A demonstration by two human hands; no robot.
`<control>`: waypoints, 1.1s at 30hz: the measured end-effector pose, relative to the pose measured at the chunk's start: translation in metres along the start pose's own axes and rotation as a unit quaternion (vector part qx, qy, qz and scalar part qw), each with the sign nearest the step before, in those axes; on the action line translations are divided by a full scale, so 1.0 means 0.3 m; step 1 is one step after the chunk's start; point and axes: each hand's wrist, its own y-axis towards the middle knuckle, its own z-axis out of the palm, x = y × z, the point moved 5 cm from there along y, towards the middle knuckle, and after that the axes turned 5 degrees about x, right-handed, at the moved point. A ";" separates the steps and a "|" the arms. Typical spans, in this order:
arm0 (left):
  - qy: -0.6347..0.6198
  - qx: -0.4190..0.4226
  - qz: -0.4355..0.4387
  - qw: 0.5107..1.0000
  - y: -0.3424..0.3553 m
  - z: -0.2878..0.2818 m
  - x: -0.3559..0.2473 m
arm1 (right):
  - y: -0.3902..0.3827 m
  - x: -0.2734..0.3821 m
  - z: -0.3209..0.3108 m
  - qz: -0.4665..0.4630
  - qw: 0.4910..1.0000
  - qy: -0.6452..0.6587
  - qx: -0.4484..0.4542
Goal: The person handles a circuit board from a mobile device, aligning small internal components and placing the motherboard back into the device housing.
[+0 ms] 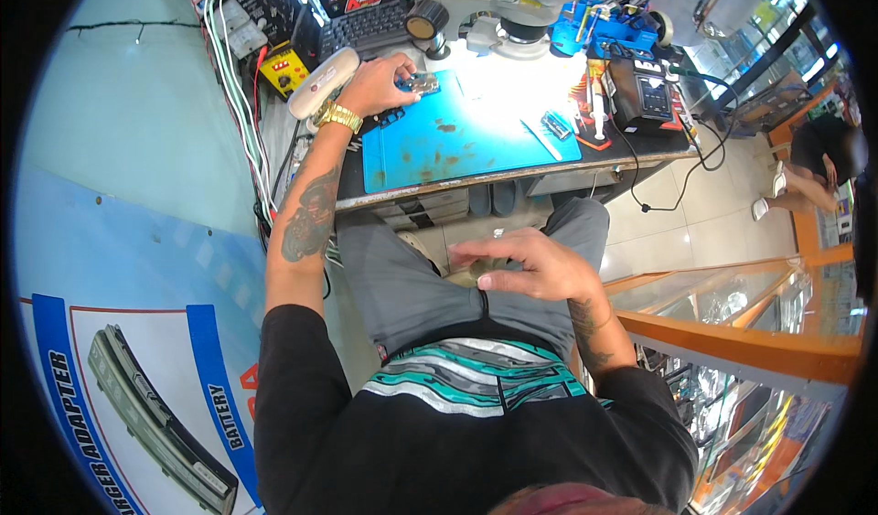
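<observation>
At the far left of the blue work mat [412,163], my left hand [382,85] closes its thumb and fingers on a small circuit board [422,83] with metal-coloured parts. The hand partly covers the board. My right hand [540,268] hovers over my lap, away from the bench, with its fingers stretched out and the thumb apart; nothing shows in its grip. A slim pale tool [541,140] lies on the mat's right side, beside a small blue part [555,124] with dark pieces on it.
A microscope [526,16] stands at the back over the brightly lit mat. An oblong glasses case [325,83] sits by my left wrist. Behind are a keyboard [366,30] and a yellow-fronted device [283,69]. A black box device [640,94] with trailing cables occupies the right; a person sits beyond.
</observation>
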 end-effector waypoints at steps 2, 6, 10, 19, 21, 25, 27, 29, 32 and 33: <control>0.003 -0.008 0.009 1.000 -0.029 -0.025 -0.023 | -0.015 -0.004 -0.030 0.018 0.997 0.014 -0.075; 0.045 -0.070 0.038 0.996 -0.150 -0.077 -0.215 | -0.015 -0.117 -0.148 0.079 0.910 0.193 -0.358; 0.052 -0.130 0.075 0.987 -0.291 -0.079 -0.375 | 0.099 -0.191 -0.210 0.081 0.897 0.180 -0.395; -0.092 -0.144 0.021 0.985 -0.430 0.042 -0.379 | 0.249 -0.257 -0.193 0.160 0.921 0.201 -0.292; -0.165 -0.169 -0.017 0.971 -0.445 0.038 -0.381 | 0.258 -0.254 -0.192 0.161 0.914 0.216 -0.304; -0.553 -0.208 -0.220 0.776 -0.493 0.150 -0.346 | 0.267 -0.256 -0.190 0.107 0.899 0.223 -0.361; -0.596 -0.191 -0.234 0.744 -0.499 0.188 -0.344 | 0.286 -0.248 -0.184 0.087 0.899 0.222 -0.368; -0.638 -0.173 -0.251 0.707 -0.509 0.225 -0.350 | 0.293 -0.233 -0.172 0.069 0.898 0.223 -0.374; -0.691 -0.208 -0.225 0.654 -0.511 0.220 -0.360 | 0.298 -0.214 -0.164 0.067 0.898 0.222 -0.375; -0.705 -0.213 -0.227 0.637 -0.510 0.219 -0.360 | 0.298 -0.215 -0.164 0.070 0.897 0.227 -0.373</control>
